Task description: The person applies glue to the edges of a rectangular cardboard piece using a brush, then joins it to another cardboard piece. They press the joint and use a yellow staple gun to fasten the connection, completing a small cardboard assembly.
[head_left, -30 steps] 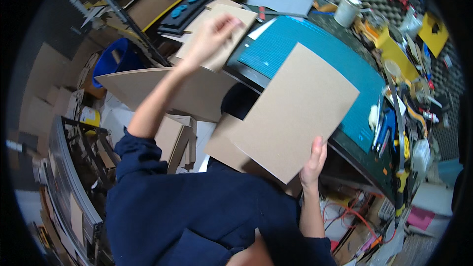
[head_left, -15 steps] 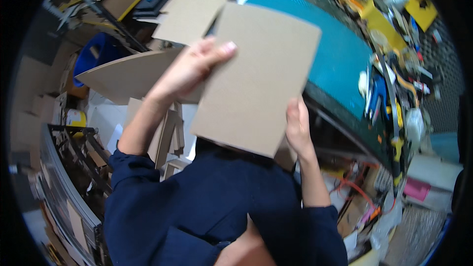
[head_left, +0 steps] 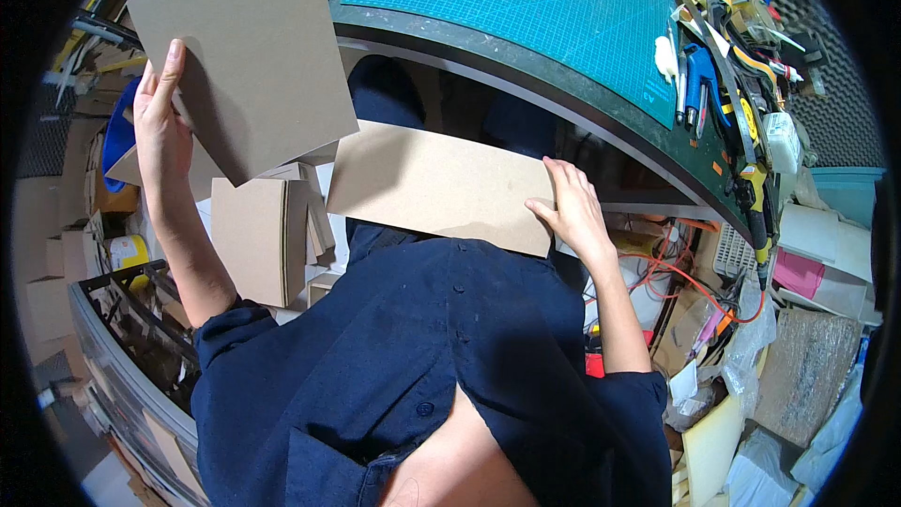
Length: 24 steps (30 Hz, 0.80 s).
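Raised at the upper left, a stiff grey-brown cardboard sheet (head_left: 253,47) is in my left hand (head_left: 167,127), thumb on its face and fingers behind its lower left edge. A second, longer cardboard piece (head_left: 432,183) lies across my lap, lit paler, with the sheet's shadow on its left end. My right hand (head_left: 577,211) grips that piece at its right end, thumb on the top face and fingers at the far corner. The two pieces overlap in view near the sheet's lower right corner; whether they touch I cannot tell.
Ahead stands a dark-edged table with a teal cutting mat (head_left: 516,9). Pens, a blue-handled tool (head_left: 699,84) and other tools crowd its right side. Cardboard pieces (head_left: 253,239) stand upright left of my lap. An orange cable (head_left: 694,282) and packaging lie at the right.
My left hand has carried the sheet up and left, away from my right hand. The longer piece across my lap now shows, with my right hand on its end. The view has tilted downward.
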Tool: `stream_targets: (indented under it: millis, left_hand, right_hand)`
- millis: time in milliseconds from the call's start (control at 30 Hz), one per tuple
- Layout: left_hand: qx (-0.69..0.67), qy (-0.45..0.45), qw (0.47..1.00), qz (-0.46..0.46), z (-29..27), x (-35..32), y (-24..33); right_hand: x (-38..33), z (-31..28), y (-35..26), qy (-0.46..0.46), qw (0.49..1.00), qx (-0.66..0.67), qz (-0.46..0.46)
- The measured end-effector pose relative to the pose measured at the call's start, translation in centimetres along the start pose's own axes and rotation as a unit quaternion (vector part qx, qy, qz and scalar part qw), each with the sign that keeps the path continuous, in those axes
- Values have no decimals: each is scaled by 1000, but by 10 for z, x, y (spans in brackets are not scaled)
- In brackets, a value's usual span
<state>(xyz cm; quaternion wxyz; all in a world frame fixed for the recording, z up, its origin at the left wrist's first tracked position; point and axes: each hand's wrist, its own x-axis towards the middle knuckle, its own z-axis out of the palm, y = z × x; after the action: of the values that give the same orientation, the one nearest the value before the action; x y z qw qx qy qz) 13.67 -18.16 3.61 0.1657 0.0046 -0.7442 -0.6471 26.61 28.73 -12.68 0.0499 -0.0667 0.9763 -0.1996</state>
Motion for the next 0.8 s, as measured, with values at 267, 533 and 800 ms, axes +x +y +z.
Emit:
stream_targets:
  millis: [267,533,800]
  left_hand:
    - [-16,-60,996,57,20,-9,16]
    - [-32,8,998,61,26,7,28]
    - [-113,1,985,130,7,39,46]
  right_hand:
    - [-12,-5,-21,10,1000,-8,1]
    - [-12,-34,2,-36,975,219,17]
    - [-39,-66,-27,-28,944,321,-68]
